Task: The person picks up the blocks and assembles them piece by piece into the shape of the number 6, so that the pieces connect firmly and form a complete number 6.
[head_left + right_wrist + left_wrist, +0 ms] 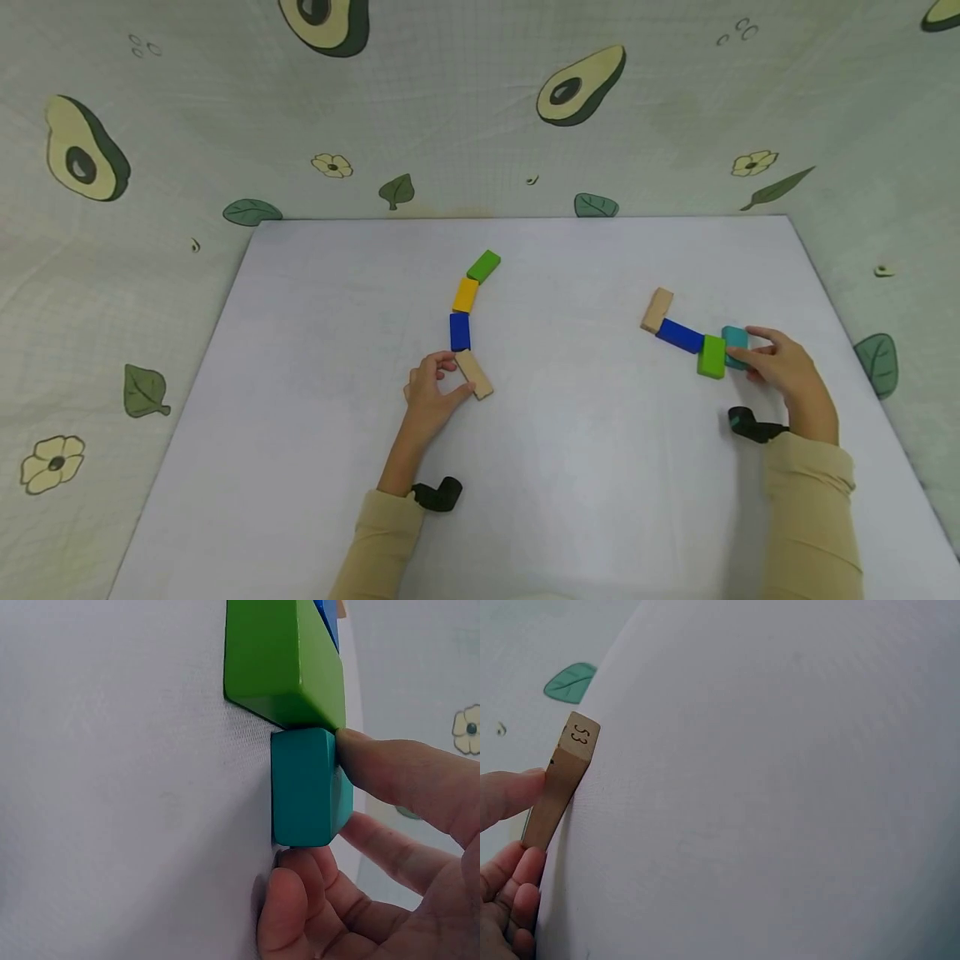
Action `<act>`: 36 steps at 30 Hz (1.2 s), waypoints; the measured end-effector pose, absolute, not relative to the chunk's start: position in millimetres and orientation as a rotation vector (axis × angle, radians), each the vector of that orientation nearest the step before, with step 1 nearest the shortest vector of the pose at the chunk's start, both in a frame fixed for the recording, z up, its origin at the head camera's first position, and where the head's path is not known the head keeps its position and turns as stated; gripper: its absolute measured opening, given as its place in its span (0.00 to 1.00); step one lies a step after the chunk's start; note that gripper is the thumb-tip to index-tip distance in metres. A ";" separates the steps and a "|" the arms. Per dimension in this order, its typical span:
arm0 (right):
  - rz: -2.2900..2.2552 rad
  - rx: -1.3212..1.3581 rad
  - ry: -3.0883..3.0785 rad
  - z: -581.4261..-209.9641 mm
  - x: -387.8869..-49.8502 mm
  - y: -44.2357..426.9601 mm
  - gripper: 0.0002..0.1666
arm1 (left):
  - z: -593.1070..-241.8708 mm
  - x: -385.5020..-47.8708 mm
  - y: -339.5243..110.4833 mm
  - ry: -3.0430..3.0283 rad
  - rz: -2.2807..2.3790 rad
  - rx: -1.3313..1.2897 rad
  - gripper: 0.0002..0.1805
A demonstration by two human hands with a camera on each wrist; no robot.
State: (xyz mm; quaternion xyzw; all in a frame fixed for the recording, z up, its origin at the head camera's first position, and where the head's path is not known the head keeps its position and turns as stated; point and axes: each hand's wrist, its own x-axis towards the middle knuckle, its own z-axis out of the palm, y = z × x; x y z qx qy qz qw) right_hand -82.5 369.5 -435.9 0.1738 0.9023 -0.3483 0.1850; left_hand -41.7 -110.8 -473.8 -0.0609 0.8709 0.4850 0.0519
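My left hand (433, 393) pinches a plain wooden block (474, 375) between thumb and fingers. Its end, stamped 53, faces the left wrist view. That block is the nearest of a curved row: a blue block (460, 332), a yellow block (466, 295) and a green block (483, 266) continue away from me. With my right hand (783, 367) I hold a turquoise block (304, 787) by thumb and index finger, flat on the table. It lies against another green block (262, 656); beyond come a second blue block (680, 336) and a second wooden block (657, 310).
The blocks lie on a white tabletop (570, 467). A pale cloth (465, 108) with avocados, leaves and flowers surrounds its far and side edges. Each wrist wears a black camera mount, one on the left (441, 495) and one on the right (750, 425).
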 end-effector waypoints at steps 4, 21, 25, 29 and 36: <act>-0.974 0.488 2.524 -435.7 -84.3 370.2 0.47 | -474.4 -42.1 -111.0 2.650 1.475 -0.181 0.28; -1.034 0.528 2.527 -435.7 -82.2 367.8 0.46 | -474.8 -41.8 -111.3 2.653 1.477 -0.175 0.28; -1.042 0.564 2.562 -439.7 -82.3 368.5 0.50 | -474.2 -41.8 -112.1 2.654 1.478 -0.176 0.28; -1.038 0.603 2.586 -439.7 -82.0 366.0 0.51 | -473.4 -41.6 -112.1 2.657 1.481 -0.178 0.28; -1.093 0.657 2.582 -435.6 -77.2 357.7 0.44 | -473.3 -41.5 -111.5 2.651 1.470 -0.185 0.28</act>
